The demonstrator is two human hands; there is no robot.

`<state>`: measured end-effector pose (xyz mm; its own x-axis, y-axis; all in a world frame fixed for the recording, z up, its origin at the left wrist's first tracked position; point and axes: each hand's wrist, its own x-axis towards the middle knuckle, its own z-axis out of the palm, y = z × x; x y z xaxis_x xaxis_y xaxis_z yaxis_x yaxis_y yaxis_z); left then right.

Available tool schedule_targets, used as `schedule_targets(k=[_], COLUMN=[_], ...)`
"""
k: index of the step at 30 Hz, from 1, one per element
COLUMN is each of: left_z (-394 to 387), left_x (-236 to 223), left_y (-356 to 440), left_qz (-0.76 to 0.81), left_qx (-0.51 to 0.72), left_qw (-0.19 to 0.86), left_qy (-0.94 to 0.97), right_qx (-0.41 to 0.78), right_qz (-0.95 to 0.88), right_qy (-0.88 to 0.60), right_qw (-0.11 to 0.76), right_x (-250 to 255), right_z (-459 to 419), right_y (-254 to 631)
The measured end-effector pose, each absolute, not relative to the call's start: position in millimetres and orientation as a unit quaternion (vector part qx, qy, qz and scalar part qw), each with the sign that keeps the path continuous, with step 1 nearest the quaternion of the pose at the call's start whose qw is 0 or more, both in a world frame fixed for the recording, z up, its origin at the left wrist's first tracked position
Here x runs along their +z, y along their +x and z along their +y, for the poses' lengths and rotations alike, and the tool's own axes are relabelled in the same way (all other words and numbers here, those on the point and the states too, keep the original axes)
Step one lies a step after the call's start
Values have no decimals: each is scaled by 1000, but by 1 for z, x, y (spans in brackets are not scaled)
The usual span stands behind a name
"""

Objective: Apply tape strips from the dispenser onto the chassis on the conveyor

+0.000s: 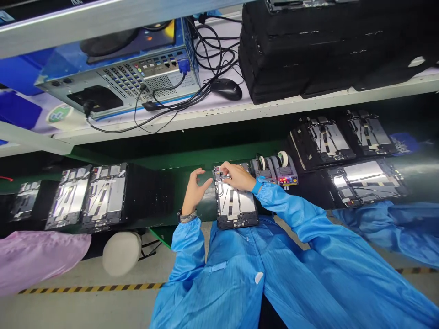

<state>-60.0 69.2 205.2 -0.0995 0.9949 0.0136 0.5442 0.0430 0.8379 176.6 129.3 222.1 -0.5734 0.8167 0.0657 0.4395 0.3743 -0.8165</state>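
Note:
An opened tablet [236,203] lies in front of me at the bench edge, its inner parts and silvery battery area facing up. My right hand [238,176] is over its upper end, fingertips pinched together at the top left corner. Whatever those fingers hold, if anything, is too small to make out. Just left of the tablet is my left hand [194,191], thumb and fingers apart with nothing between them. Close to my right wrist stand two tape dispensers, one grey with a lit red display [287,176], the other [265,171] beside it.
More opened tablets lie at left [106,194] and right [368,180], some on black foam trays [305,148]. Above, a shelf carries a computer case [147,75], cables, a mouse [226,88] and stacked black trays [291,59]. Co-workers' pink [44,258] and blue sleeves [391,228] flank me.

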Motion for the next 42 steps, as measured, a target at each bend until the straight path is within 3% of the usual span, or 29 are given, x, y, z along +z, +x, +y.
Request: schedule_targets(k=[6, 13, 26, 28, 31, 35, 38, 42], left_z=[61, 67, 79, 80, 82, 84, 82, 80], left_x=[174, 170, 159, 162, 164, 163, 162, 169], left_y=[-32, -20, -19, -20, -21, -20, -18, -17], left_qz=[641, 620, 648, 651, 648, 628, 626, 630], left_qx=[399, 431, 444, 438, 433, 446, 456, 437], left_qw=[407, 456, 408, 399, 399, 415, 396, 359], left_qy=[514, 471, 464, 474, 484, 485, 493, 533], right_qx=[413, 373, 390, 436, 628, 844, 878, 883], right_qz=[-806, -841, -817, -760, -573, -281, -161, -131], right_qy=[-368, -325, -361, -394, -390, -282, -259, -266], right_qw=[211, 219, 222, 280, 355, 360, 369, 363], right_x=[217, 210, 219, 226, 238, 241, 233, 227], right_z=[148, 161, 151, 142, 114, 73, 58, 54], right_y=[158, 155, 165, 168, 171, 168, 160, 151])
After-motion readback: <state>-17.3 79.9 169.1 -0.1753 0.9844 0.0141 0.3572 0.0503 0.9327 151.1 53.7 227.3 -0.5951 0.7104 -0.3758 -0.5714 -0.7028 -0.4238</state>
